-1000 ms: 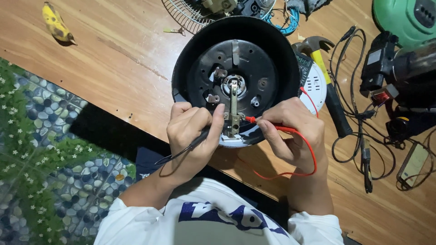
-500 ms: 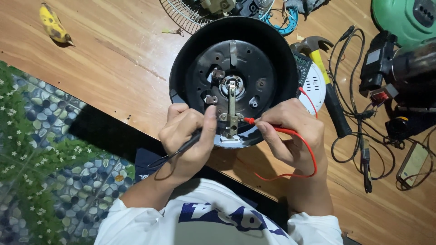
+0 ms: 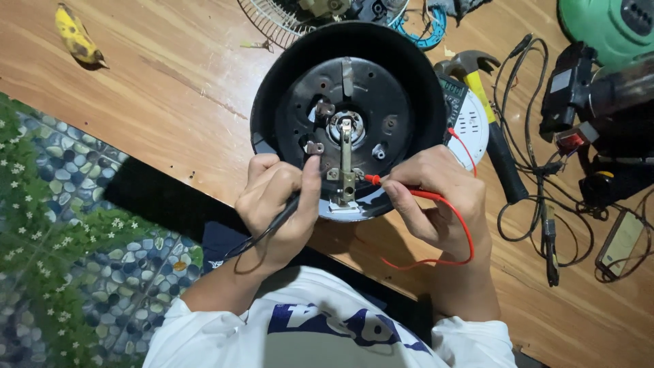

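Fingers of the left hand pinch a thin black meter probe like a pen, its tip hidden behind the thumb near a small metal terminal. The right hand is closed the same way on a red meter probe, whose tip rests beside the upright silver metal bracket.

Both probes work on the round black upturned appliance base, which sits on the long wooden workbench directly ahead of the person, its near edge overhanging toward them.

Judging by how close the bare contacts stand, a slipping tip could bridge two terminals and give a false reading; I judge the loose red lead wire looping off the bench edge could also snag a wrist and tug the probe away. The base rests on its rim, so a hard press might rock it.

The white-faced meter is mostly covered by the base, so its display cannot be read. A yellow-handled claw hammer lies just beside it. The black probe's contact point cannot be made out.
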